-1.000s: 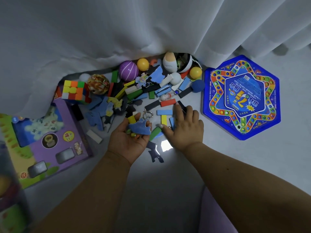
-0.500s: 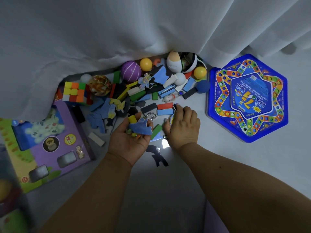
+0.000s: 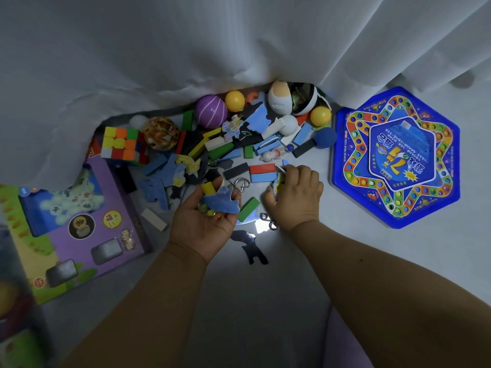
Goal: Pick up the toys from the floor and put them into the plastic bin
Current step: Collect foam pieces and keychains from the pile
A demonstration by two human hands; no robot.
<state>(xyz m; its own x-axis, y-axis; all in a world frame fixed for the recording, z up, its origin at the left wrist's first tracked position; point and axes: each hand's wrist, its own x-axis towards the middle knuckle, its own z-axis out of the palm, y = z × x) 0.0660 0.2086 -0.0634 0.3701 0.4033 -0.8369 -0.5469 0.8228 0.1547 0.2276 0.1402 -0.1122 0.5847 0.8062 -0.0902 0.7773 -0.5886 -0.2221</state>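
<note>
Toys litter the floor; our left hand cups a blue piece, our right hand pinches small pieces. Next we carry them binward

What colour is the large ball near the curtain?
Purple with thin white stripes, seen best in the head view.

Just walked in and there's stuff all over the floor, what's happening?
A person is gathering scattered toys by a white curtain. The left hand holds a blue foam piece and a few small bits; the right hand is picking small pieces from the pile. Most toys, including a colour cube, lie on the floor.
</note>
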